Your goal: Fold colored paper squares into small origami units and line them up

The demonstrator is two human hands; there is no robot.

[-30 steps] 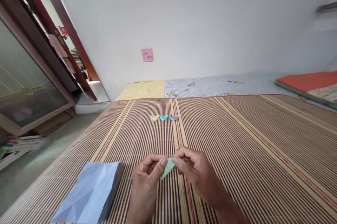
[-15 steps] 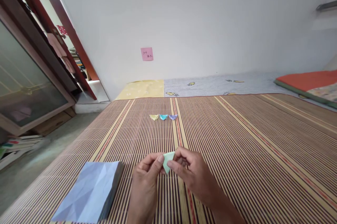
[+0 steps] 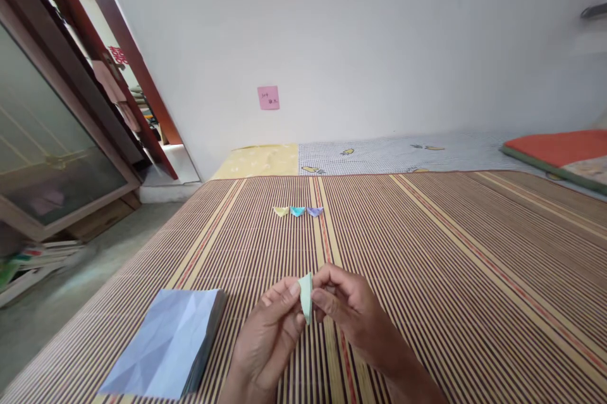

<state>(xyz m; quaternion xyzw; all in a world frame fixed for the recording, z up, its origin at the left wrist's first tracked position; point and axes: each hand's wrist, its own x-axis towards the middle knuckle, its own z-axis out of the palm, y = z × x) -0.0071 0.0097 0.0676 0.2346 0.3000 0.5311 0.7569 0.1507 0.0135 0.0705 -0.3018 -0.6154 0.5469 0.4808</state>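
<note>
A small folded piece of pale green paper (image 3: 306, 298) is held above the striped mat, its narrow side tilted toward me. My left hand (image 3: 272, 331) pinches its left side between thumb and fingers. On the other side, my right hand (image 3: 348, 309) has thumb and forefinger closed at the paper's right edge; its other fingers are curled. Farther off lie three small folded paper triangles in a row: a yellow one (image 3: 281, 211), a turquoise one (image 3: 298, 211) and a purple one (image 3: 315, 211). Left of my hands is a stack of bluish paper sheets (image 3: 164, 341) with creases on top.
The striped mat (image 3: 417, 303) covers the bed up to a patterned sheet (image 3: 370, 154) by the wall. A folded red and green cloth (image 3: 559, 148) lies at the far right. A pink note (image 3: 269, 98) is stuck on the wall. Floor shows beyond the left edge.
The green paper has turned from a broad triangle facing me to a narrower, more edge-on view. My left hand has rotated to show more palm. The view has shifted slightly.
</note>
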